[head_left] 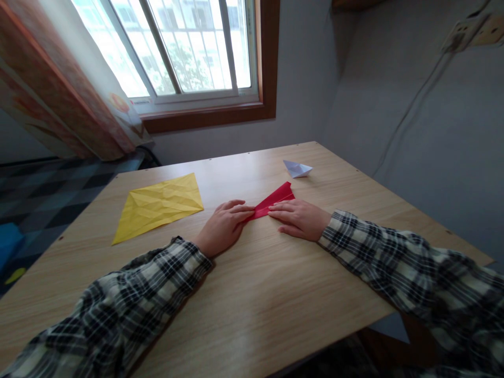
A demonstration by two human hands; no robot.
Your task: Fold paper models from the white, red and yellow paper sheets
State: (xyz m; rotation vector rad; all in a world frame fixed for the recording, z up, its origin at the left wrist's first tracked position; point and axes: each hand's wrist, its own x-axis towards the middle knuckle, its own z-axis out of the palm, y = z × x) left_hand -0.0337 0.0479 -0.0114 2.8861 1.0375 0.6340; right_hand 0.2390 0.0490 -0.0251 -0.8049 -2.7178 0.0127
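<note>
A folded piece of red paper [274, 197] lies on the table, narrow at its left end and wider toward the upper right. My left hand [225, 223] closes over the narrow end, which its fingers partly hide. On the near right edge of the paper rest the fingertips of my right hand [300, 217], the fingers stretched out flat and the thumb apart. Beyond the right hand stands a small white paper boat [298, 169]. To the left of my left hand is a creased sheet of yellow paper [161, 202], spread out.
The wooden table [252, 299] has its far edge below a window [189, 47]. A patterned curtain [66, 79] hangs at the left, over a checkered cloth [47, 194]. A white paper corner [390, 327] shows below the near edge. At right, a cable [409, 110] runs down the wall.
</note>
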